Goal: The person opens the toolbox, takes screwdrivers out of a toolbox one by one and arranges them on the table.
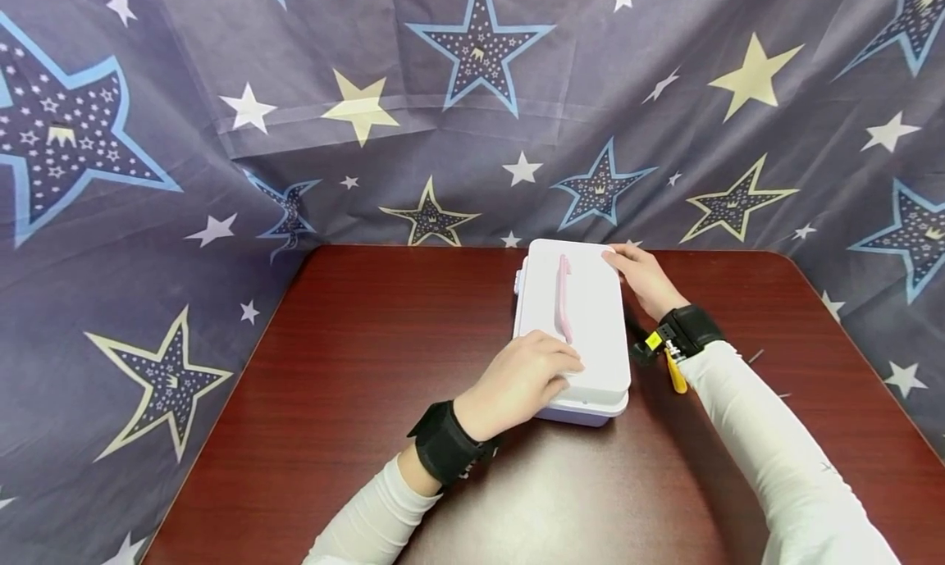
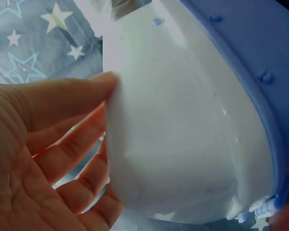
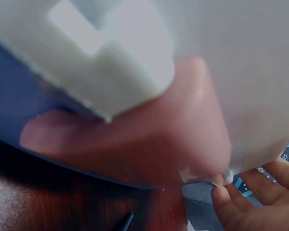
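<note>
A storage box [image 1: 605, 319] with a white lid, a pink carrying handle [image 1: 564, 303] and a bluish-purple base [image 1: 574, 416] is on the table. My left hand [image 1: 517, 380] holds the lid's near end, fingers over the top and thumb against the white end wall, as the left wrist view shows. At the far right corner, my right hand [image 1: 648, 282] grips the lid's edge. The right wrist view has a pink latch [image 3: 197, 125] close up on the box's side, beside a white plastic part [image 3: 120, 72]; the right fingers reach round the corner beyond it.
The dark red wooden table [image 1: 384, 327] spreads around the box. A star-printed cloth [image 1: 310, 65] hangs behind and along both sides. Black straps circle both wrists, and a yellow tag [image 1: 675, 374] dangles from the right one.
</note>
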Motion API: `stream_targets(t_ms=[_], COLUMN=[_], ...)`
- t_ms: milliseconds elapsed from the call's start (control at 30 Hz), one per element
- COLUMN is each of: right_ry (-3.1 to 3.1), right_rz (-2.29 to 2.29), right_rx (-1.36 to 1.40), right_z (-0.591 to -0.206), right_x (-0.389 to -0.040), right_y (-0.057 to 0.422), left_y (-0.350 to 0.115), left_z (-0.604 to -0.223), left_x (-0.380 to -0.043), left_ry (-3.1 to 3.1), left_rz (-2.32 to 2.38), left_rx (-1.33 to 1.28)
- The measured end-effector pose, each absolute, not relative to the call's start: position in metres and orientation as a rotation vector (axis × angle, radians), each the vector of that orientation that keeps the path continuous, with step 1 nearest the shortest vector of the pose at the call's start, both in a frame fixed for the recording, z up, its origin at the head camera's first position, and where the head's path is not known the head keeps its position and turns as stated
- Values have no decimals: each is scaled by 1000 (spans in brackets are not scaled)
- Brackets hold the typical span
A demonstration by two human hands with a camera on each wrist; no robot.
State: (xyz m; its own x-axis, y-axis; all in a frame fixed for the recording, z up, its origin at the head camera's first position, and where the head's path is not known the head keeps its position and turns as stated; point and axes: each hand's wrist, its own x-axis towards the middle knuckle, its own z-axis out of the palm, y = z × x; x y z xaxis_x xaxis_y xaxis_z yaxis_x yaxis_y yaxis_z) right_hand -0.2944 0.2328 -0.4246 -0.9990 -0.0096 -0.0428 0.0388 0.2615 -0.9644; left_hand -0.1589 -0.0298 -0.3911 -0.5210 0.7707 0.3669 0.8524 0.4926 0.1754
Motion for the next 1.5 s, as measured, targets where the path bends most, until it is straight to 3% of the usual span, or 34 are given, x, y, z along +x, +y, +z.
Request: stream_targets(t_ms=[367,800,1200,1500], right_ry=[2560,2733,3126,3364], right_rz=[-1867,-1745,-1363,-951], right_rx=[164,142,-124,-401], right_z=[-425,-427,-443,-444], right_x=[-270,-214,-143,-92], right_y=[238,233,239,233], left_y=[-59,-115,-135,-145], left_z=[-385,-384,-374,-377], left_x=[-176,-207,-221,-203], left_ry=[-2513,-2614,-2563,-2577], left_rz=[-513,-641,-557,-336], left_rx=[-1444,-1369,-1577,-1396])
